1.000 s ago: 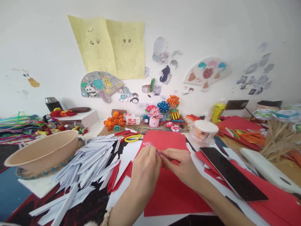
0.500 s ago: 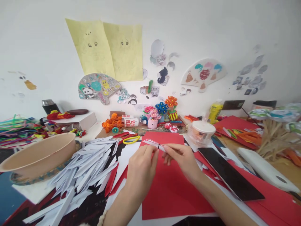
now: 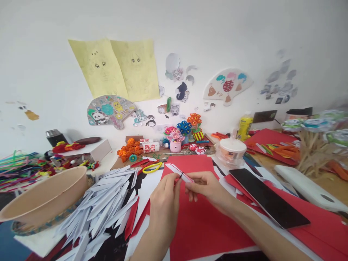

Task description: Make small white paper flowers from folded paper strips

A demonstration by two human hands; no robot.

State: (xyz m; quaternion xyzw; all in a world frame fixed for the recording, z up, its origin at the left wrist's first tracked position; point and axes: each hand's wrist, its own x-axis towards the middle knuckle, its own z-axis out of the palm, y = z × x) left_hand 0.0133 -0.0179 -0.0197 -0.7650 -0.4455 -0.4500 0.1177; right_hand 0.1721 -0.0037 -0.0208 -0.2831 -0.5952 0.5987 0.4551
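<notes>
A small folded paper bundle point(image 3: 187, 178), white with red edges, is held over a red paper sheet point(image 3: 195, 221). A thin dark band circles its middle, and it slants down to the right. My left hand point(image 3: 165, 197) pinches it close to the band, fingertips partly hidden behind the knuckles. At the lower right end, the thumb and fingers of my right hand point(image 3: 206, 185) close on the bundle. To the left lies a heap of folded white paper strips point(image 3: 100, 203), with a few red strips point(image 3: 132, 217) beside it.
Yellow-handled scissors point(image 3: 152, 167) lie beyond my left hand. A beige basin point(image 3: 46, 192) stands at the left. On the right are a black phone-like slab point(image 3: 269, 197), a white device point(image 3: 307, 188) and a lidded clear tub point(image 3: 231, 152). Small flower pots point(image 3: 175, 145) line the back.
The bundle now tilts more, and its right end shows between my right fingers instead of being covered. Both hands sit slightly lower in view; the camera has shifted a little.
</notes>
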